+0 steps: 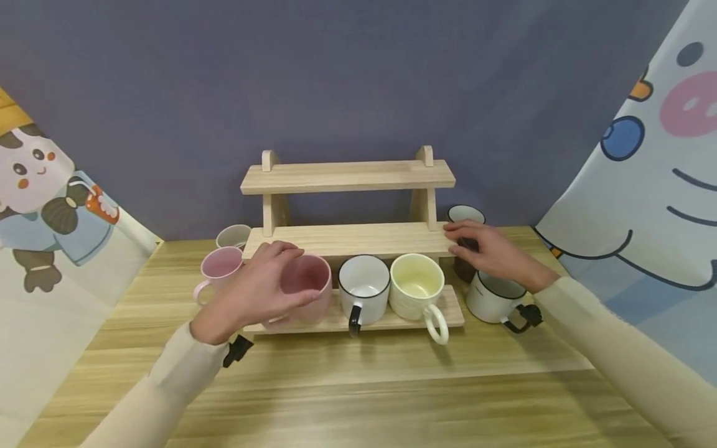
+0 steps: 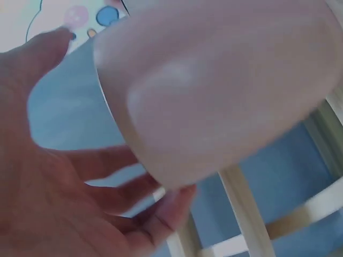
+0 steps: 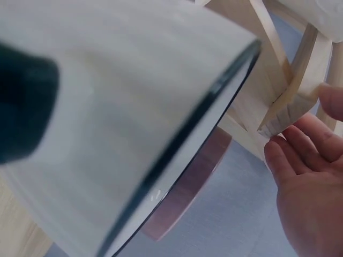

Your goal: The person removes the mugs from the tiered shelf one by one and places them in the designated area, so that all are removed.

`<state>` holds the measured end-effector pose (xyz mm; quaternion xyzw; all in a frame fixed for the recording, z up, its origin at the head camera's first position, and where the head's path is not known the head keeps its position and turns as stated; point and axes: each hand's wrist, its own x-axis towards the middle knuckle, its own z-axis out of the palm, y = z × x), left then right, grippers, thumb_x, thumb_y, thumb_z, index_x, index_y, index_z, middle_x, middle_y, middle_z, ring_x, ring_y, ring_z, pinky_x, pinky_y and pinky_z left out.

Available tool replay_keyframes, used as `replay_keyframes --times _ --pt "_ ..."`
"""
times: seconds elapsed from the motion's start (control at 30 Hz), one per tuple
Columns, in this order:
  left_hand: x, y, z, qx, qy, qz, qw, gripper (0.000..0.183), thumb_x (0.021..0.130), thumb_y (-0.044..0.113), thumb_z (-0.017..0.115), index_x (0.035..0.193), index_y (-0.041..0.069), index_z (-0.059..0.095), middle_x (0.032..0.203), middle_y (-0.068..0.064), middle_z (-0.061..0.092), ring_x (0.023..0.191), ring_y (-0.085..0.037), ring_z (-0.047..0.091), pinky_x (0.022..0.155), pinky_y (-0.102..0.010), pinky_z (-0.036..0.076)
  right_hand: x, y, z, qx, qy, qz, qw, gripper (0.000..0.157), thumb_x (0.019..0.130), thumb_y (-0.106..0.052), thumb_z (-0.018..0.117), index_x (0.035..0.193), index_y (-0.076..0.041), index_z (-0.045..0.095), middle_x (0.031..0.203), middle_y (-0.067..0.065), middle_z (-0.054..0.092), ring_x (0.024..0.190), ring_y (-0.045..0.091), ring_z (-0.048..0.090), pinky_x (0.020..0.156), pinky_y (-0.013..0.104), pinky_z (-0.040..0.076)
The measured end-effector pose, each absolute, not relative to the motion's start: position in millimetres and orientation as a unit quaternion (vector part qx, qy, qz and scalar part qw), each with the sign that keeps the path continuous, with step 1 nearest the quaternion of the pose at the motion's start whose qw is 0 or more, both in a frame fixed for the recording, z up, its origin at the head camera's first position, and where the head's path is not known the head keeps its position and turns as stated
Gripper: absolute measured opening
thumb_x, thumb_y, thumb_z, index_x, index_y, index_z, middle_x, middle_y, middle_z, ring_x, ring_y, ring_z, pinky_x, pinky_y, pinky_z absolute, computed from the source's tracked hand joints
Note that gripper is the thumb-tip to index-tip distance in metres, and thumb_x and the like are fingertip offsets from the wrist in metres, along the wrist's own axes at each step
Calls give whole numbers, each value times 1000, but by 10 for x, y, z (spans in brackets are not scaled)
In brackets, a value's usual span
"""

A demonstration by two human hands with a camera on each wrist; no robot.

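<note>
A pink mug stands at the left of the lowest shelf of a wooden rack. My left hand is spread beside its rim, fingers over the far side and thumb apart in front. In the left wrist view the mug hides part of the fingers. My right hand touches the right end of the middle shelf with its fingertips, as the right wrist view shows at the shelf end. A black-rimmed white mug and a pale yellow mug stand beside the pink one.
Left of the rack stand another pink mug and a whitish cup. A dark cup and a white mug with a black handle stand under and beside my right arm. The wooden table extends in front.
</note>
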<state>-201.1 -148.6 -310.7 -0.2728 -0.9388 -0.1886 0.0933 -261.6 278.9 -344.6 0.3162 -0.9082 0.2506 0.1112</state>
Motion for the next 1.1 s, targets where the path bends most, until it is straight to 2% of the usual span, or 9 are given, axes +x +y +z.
replay_keyframes --times 0.13,0.3,0.5,0.7,0.77,0.9,1.0,1.1 --pt "-1967 -1411 -3115 -247 -952 -164 76 78 69 58 75 123 5 59 121 -8 51 108 -26 46 82 -43 46 -2622 2782 -3447 318 -908 250 111 29 92 -12 63 116 4 63 128 16 54 120 35 47 94 50 39" --pt "-1978 -1399 -3162 -249 -948 -167 108 66 65 50 76 113 5 63 110 -8 53 102 -25 46 78 -39 46 -2622 2770 -3432 315 -909 252 103 29 92 -12 63 116 4 63 128 16 54 121 36 46 95 51 38" --pt "-1946 -1471 -3173 -242 -939 -191 150 68 58 45 78 108 0 64 105 -12 56 97 -27 48 76 -39 44 -2628 2770 -3428 316 -910 251 94 30 93 -14 62 117 5 62 129 17 53 121 37 45 95 51 38" --pt "-1825 -1730 -3078 -240 -934 -198 178 63 60 40 79 105 -1 63 104 -12 56 97 -27 48 78 -42 43 -2641 2799 -3452 317 -908 254 107 29 91 -11 64 115 5 63 127 18 54 120 37 46 95 51 38" --pt "-1771 -1849 -3066 -229 -937 -195 178 62 62 38 80 107 0 62 108 -13 55 99 -29 48 78 -44 43 -2641 2800 -3453 318 -907 255 107 29 91 -11 64 115 5 63 127 18 55 120 37 46 95 52 38" --pt "-1665 -2080 -3063 -203 -944 -193 176 63 63 33 82 116 6 60 114 -13 53 99 -30 49 73 -45 44 -2649 2792 -3455 316 -908 256 104 30 92 -13 63 115 5 63 128 17 54 121 37 46 95 52 38" --pt "-1611 -2221 -3061 -192 -946 -183 186 63 63 32 82 118 8 60 108 -13 55 93 -29 50 71 -44 44 -2653 2791 -3455 316 -907 257 105 29 92 -12 64 115 5 63 128 17 54 121 37 45 95 52 38" --pt "-1572 -2344 -3065 -182 -948 -175 194 62 62 30 83 114 3 62 101 -15 55 89 -30 49 68 -44 43 -2655 2787 -3455 316 -907 257 107 29 91 -12 64 115 5 63 128 17 54 121 37 45 95 52 38"
